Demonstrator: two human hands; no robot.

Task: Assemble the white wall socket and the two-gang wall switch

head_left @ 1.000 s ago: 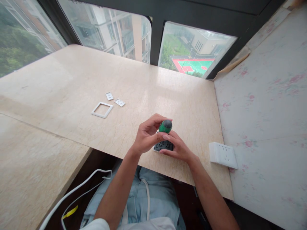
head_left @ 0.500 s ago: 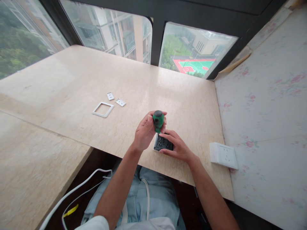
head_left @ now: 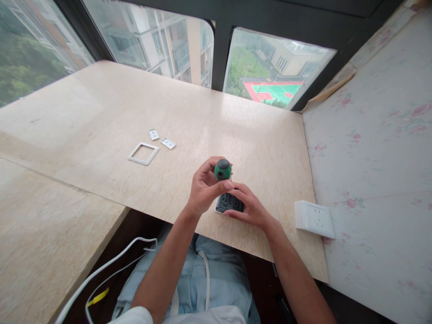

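My left hand (head_left: pixel 206 185) is closed around the green and black handle of a screwdriver (head_left: pixel 223 169), which stands upright over the socket. Its shaft and tip are hidden behind my fingers and thumb. Below lies a black-faced wall socket body (head_left: pixel 229 203) with a white edge, flat on the counter near its front edge. My right hand (head_left: pixel 251 206) grips that socket from the right, thumb on the near side and fingers on the far side. To the left on the counter rest a square white frame (head_left: pixel 143 161) and two small white cover plates (head_left: pixel 154 134) (head_left: pixel 168 143).
The beige marble-patterned counter (head_left: pixel 270 148) runs up to windows at the back. A white socket box (head_left: pixel 314 219) is fixed on the floral wall at the right. A white cable (head_left: pixel 108 257) with a yellow tag (head_left: pixel 98 297) hangs in the gap at lower left.
My left thumb has moved from the side of the screwdriver handle to lower down and rightward, near my right fingers. My right hand stays on the socket.
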